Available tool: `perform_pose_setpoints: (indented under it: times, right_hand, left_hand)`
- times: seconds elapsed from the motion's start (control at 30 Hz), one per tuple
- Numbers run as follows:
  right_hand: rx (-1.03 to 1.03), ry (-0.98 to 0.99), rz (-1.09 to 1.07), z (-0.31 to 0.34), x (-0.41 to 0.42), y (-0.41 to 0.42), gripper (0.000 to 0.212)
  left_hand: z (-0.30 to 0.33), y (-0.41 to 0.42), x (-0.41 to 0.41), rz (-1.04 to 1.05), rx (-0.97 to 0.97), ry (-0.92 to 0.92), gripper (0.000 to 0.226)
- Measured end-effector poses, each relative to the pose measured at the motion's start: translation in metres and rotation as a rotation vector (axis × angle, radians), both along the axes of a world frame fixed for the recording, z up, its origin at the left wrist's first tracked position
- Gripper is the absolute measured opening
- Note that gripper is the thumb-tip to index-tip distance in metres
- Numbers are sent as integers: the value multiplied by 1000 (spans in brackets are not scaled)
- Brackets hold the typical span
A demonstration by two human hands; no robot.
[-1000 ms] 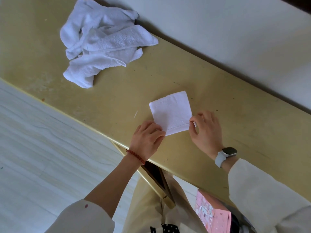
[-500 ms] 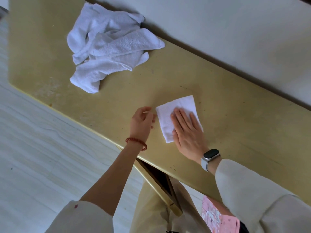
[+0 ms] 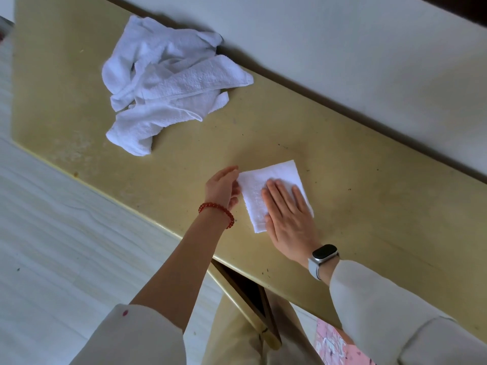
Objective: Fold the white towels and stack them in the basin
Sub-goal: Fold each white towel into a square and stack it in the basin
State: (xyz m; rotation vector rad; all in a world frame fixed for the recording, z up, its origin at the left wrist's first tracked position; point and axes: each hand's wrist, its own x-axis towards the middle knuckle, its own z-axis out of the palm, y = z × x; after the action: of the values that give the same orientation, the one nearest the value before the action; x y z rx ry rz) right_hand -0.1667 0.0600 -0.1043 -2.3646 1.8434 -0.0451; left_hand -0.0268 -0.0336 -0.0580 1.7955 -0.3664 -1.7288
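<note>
1. The loose towels (image 3: 168, 83) are lying heaped on the table (image 3: 342, 185), well to the left of the folded towel (image 3: 274, 177), likely awaiting folding.
2. The left hand (image 3: 224, 187) is touching the folded towel's left edge, fingers relaxed, probably steadying it.
3. The right hand (image 3: 290, 219) is pressing flat on it, fingers straight, seemingly smoothing the fold.
4. No basin is showing.

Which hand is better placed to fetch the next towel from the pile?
Probably the left hand. It is free, fingers straight, just touching the folded towel at its edge, on the pile's side. The right hand lies flat on that towel, farther away.
</note>
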Motion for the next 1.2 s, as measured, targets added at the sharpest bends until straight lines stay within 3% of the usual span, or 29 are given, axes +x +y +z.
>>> perform_pose_setpoints:
  times: [0.17,0.27,0.37,0.47,0.53,0.73,0.83,0.97,1.2]
  right_hand:
    - [-6,-9,-7,0,0,0,51]
    - [-6,-5,-16,2,1,-1,51]
    - [-1,-21,-19,5,2,-1,50]
    - [22,-27,-11,7,1,-2,50]
    - [41,-29,0,9,1,-2,50]
    - [-31,-251,-103,21,3,-9,44]
    - [-77,-165,-59,27,4,-20,44]
    - [39,-39,27,19,-1,-37,49]
    - [161,10,-76,6,-30,-35,54]
  left_hand:
    - [-1,11,9,-139,-357,-457,23]
    - [-3,28,13,-452,-753,-798,28]
    - [-10,47,8,-914,-1083,-1023,37]
    - [-18,57,4,-1288,-930,-1177,51]
    - [-27,59,6,-1375,-802,-1197,58]
    - [-29,56,6,-1452,-777,-1258,58]
    - [-29,55,5,-1438,-780,-1262,58]
    - [-37,58,7,-1498,-718,-1268,61]
    - [-32,53,11,-1500,-766,-1241,67]
